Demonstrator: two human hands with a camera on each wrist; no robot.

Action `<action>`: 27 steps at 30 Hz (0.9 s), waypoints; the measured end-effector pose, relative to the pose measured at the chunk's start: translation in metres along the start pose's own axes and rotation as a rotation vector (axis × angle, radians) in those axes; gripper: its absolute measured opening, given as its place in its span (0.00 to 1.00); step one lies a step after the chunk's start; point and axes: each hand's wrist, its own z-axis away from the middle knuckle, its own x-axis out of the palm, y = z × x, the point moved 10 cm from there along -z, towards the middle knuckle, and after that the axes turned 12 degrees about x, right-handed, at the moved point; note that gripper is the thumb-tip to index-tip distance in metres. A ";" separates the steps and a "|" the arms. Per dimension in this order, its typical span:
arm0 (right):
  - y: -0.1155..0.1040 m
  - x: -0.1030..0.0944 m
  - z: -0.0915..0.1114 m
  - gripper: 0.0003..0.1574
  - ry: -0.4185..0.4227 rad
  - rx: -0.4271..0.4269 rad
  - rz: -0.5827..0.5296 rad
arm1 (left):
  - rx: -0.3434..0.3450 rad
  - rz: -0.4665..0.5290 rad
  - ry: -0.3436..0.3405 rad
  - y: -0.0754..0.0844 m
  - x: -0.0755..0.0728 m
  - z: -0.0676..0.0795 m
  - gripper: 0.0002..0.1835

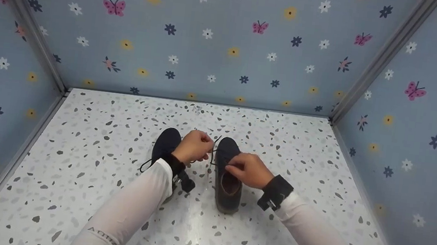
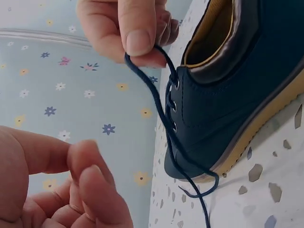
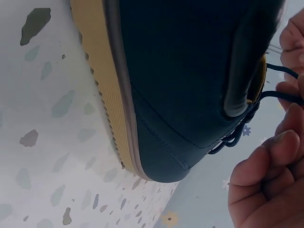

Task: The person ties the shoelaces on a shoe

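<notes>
A dark lace-up shoe [image 1: 227, 201] with a tan sole and mustard lining stands on the floor, toe pointing away. My right hand [image 1: 252, 169] is over its opening, pinching the dark shoelace [image 2: 156, 97] between thumb and finger. From that pinch one strand runs to the top eyelet, and a long end hangs down past the toe. Left of this shoe my left hand [image 1: 195, 146] hovers with fingers loosely bent; the left wrist view shows no lace between them. A second dark shoe [image 1: 167, 139] stands under the left wrist, partly hidden by it.
The white speckled floor [image 1: 111, 192] is bounded by blue panels [image 1: 208, 64] with flowers and butterflies at the back and both sides. Beside the second shoe a loose lace end [image 1: 145, 165] lies out to the left.
</notes>
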 end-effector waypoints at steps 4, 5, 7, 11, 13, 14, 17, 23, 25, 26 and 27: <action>0.001 -0.001 0.001 0.08 0.006 -0.004 -0.011 | 0.083 -0.196 -0.061 0.011 0.005 -0.015 0.10; 0.002 -0.002 0.001 0.07 0.008 -0.006 -0.014 | 0.105 -0.238 -0.082 0.013 0.007 -0.018 0.10; 0.002 -0.002 0.002 0.07 0.010 -0.011 -0.021 | 0.141 -0.322 -0.124 0.017 0.013 -0.024 0.10; 0.005 -0.002 0.002 0.07 0.004 -0.001 -0.033 | 0.176 -0.432 -0.212 0.018 0.029 -0.035 0.11; 0.007 -0.003 0.002 0.06 0.001 0.005 -0.039 | 0.190 -0.489 -0.236 0.018 0.035 -0.040 0.11; 0.007 -0.003 0.002 0.07 0.000 0.006 -0.040 | 0.198 -0.519 -0.245 0.017 0.038 -0.042 0.11; 0.007 -0.003 0.004 0.07 -0.002 0.005 -0.045 | 0.204 -0.592 -0.266 0.014 0.046 -0.046 0.11; 0.008 -0.004 0.005 0.07 0.005 0.002 -0.027 | 0.219 -0.674 -0.281 0.007 0.056 -0.049 0.10; 0.009 -0.004 0.005 0.07 0.006 0.014 -0.027 | 0.227 -0.684 -0.283 0.005 0.060 -0.050 0.09; 0.010 -0.004 0.005 0.07 0.006 0.022 -0.026 | 0.235 -0.692 -0.283 0.004 0.061 -0.051 0.09; 0.011 -0.004 0.005 0.06 0.005 0.028 -0.028 | 0.239 -0.701 -0.289 0.003 0.063 -0.051 0.09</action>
